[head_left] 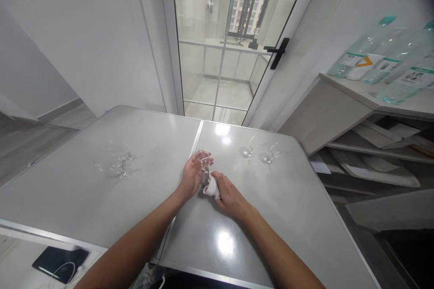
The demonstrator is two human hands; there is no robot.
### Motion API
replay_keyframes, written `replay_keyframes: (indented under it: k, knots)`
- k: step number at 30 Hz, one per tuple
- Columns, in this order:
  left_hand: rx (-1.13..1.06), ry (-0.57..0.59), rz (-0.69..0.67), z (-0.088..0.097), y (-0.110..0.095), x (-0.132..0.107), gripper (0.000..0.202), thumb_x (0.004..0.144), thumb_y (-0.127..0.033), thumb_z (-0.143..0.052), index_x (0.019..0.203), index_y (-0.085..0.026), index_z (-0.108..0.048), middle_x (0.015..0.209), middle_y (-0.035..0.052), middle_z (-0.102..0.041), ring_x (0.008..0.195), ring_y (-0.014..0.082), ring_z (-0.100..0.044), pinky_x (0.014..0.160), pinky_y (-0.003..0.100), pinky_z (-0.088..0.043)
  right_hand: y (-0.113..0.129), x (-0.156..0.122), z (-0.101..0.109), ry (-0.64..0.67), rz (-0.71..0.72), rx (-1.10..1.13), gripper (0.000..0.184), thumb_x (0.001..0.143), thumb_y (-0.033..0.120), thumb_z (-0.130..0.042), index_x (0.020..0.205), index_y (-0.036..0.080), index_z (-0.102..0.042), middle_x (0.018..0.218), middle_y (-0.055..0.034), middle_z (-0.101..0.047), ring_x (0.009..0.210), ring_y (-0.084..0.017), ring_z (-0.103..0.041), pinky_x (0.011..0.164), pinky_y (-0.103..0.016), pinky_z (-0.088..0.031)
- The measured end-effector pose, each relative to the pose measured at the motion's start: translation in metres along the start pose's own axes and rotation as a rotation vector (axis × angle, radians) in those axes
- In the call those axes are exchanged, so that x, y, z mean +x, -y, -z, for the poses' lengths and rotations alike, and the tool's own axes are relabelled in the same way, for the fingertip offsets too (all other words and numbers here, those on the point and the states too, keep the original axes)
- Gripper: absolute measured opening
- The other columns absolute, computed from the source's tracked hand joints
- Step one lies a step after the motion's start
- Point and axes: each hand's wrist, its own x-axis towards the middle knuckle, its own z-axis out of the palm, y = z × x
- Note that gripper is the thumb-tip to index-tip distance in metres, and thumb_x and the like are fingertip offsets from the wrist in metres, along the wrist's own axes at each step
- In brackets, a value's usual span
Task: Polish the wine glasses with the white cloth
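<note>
So that it is steadied, apparently, a clear stemmed glass (205, 162) is cradled by the left hand (191, 174), its lower end met by crumpled white cloth (212, 188) gripped in the right hand (229, 195).

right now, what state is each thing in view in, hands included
left hand: holding a glass, fingers spread
right hand: gripping a cloth
glass: held, clear
cloth: bunched, at the glass
glasses on the left: standing close together on the table
two glasses on the right: standing, bases apart
door: looks shut
bottles: standing, fill unclear
cabinet: open-fronted
</note>
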Motion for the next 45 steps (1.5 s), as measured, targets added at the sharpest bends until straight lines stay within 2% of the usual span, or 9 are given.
replay_keyframes:
  k: [3, 6, 12, 19, 24, 29, 31, 34, 45]
  knots:
    - [-0.032, -0.067, 0.024, 0.0, 0.001, 0.003, 0.049, 0.088, -0.051, -0.077, 0.12, -0.016, -0.068, 0.121, 0.0137, -0.072, 0.102, 0.0223, -0.072, 0.107, 0.043, -0.05, 0.006, 0.001, 0.001, 0.071, 0.036, 0.112, 0.069, 0.091, 0.034, -0.069, 0.15, 0.022, -0.035, 0.133, -0.0146, -0.059, 0.114, -0.029, -0.058, 0.101, -0.046, -0.05]
    - [-0.071, -0.093, 0.055, -0.002, 0.001, 0.003, 0.047, 0.086, -0.05, -0.079, 0.117, -0.015, -0.069, 0.119, 0.0128, -0.074, 0.102, 0.022, -0.073, 0.111, 0.046, -0.048, 0.004, 0.002, -0.005, 0.049, 0.04, 0.091, 0.063, 0.097, 0.024, -0.057, 0.156, 0.023, -0.035, 0.13, -0.0141, -0.06, 0.113, -0.028, -0.058, 0.1, -0.046, -0.051]
    - [-0.082, -0.066, 0.155, -0.003, 0.001, 0.003, 0.041, 0.088, -0.048, -0.077, 0.108, -0.013, -0.07, 0.116, 0.0136, -0.074, 0.098, 0.0217, -0.074, 0.107, 0.045, -0.052, -0.009, -0.001, -0.013, -0.156, 0.05, -0.049, 0.058, 0.081, 0.001, -0.041, 0.125, 0.025, -0.071, 0.087, -0.0065, -0.066, 0.085, -0.024, -0.06, 0.084, -0.04, -0.051]
    - [-0.109, -0.065, 0.179, -0.002, -0.001, 0.004, 0.042, 0.091, -0.051, -0.073, 0.108, -0.012, -0.07, 0.125, 0.0148, -0.07, 0.099, 0.0219, -0.073, 0.095, 0.039, -0.059, -0.004, 0.005, -0.012, -0.533, -0.352, 0.642, 0.019, 0.089, 0.031, -0.067, 0.105, 0.021, -0.074, 0.098, -0.005, -0.074, 0.088, -0.022, -0.065, 0.083, -0.033, -0.05]
    - [-0.095, -0.072, 0.038, 0.003, -0.008, 0.005, 0.046, 0.092, -0.051, -0.072, 0.12, -0.015, -0.067, 0.133, 0.0147, -0.067, 0.109, 0.0232, -0.071, 0.098, 0.039, -0.058, -0.006, 0.006, 0.002, -0.8, -0.407, 0.587, 0.025, 0.097, 0.044, -0.059, 0.095, 0.021, -0.069, 0.09, -0.0037, -0.065, 0.08, -0.019, -0.059, 0.077, -0.032, -0.049]
    - [0.001, -0.016, -0.106, 0.007, -0.017, 0.007, 0.059, 0.081, -0.044, -0.085, 0.132, -0.025, -0.062, 0.14, 0.0123, -0.062, 0.112, 0.0216, -0.068, 0.096, 0.033, -0.056, -0.003, -0.002, 0.018, -0.463, -0.137, 0.016, 0.023, 0.092, 0.034, -0.061, 0.075, 0.021, -0.069, 0.101, -0.0091, -0.063, 0.073, -0.018, -0.058, 0.074, -0.032, -0.049]
    - [0.069, 0.014, -0.125, 0.005, -0.018, 0.005, 0.062, 0.078, -0.042, -0.088, 0.132, -0.026, -0.062, 0.141, 0.0121, -0.06, 0.113, 0.023, -0.068, 0.096, 0.034, -0.056, 0.001, -0.003, 0.014, -0.28, -0.079, -0.139, 0.016, 0.091, 0.028, -0.06, 0.096, 0.022, -0.074, 0.107, -0.0087, -0.065, 0.063, -0.013, -0.053, 0.066, -0.029, -0.046]
    - [0.149, 0.062, -0.131, 0.001, -0.016, 0.001, 0.066, 0.072, -0.038, -0.092, 0.131, -0.025, -0.064, 0.139, 0.0133, -0.061, 0.115, 0.027, -0.068, 0.097, 0.038, -0.055, 0.008, -0.002, 0.004, -0.098, -0.041, -0.293, 0.041, 0.09, 0.023, -0.057, 0.129, 0.027, -0.067, 0.128, -0.0101, -0.063, 0.062, -0.011, -0.054, 0.064, -0.027, -0.044]
    - [0.247, 0.154, -0.086, 0.001, -0.004, -0.001, 0.067, 0.067, -0.024, -0.095, 0.127, -0.022, -0.065, 0.131, 0.0134, -0.066, 0.117, 0.0286, -0.067, 0.1, 0.044, -0.055, 0.02, 0.002, -0.004, 0.088, -0.185, -0.469, 0.056, 0.091, 0.025, -0.055, 0.147, 0.03, -0.051, 0.144, -0.0114, -0.056, 0.07, -0.016, -0.064, 0.06, -0.027, -0.042]
